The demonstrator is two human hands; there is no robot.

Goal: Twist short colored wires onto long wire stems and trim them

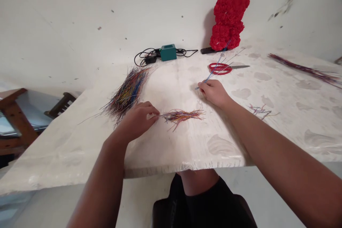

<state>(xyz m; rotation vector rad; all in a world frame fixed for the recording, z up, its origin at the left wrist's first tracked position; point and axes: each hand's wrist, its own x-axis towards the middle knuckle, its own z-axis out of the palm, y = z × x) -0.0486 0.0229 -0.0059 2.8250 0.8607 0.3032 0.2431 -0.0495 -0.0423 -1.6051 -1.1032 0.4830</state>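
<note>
My right hand [212, 92] is closed in a pinch on a few long thin blue and pale wires [219, 61], which slant up and away over the scissors. My left hand [145, 115] has its thumb and forefinger pressed together at the left end of a small loose pile of short coloured wires [184, 115]. Whether a wire end sits in that pinch is too small to tell. Behind the left hand lies a large bundle of multicoloured wires [128, 92]. Red-handled scissors [221, 68] rest beyond my right hand, blades pointing right.
Several wire scraps [263, 111] lie right of my right forearm. A long wire bundle [301, 67] is at the far right. Along the wall stand a teal box [168, 52] with black cables, a dark remote-like object [207, 50] and a red ruffled flower-like decoration [229, 19]. The table's front edge [187, 166] is near me.
</note>
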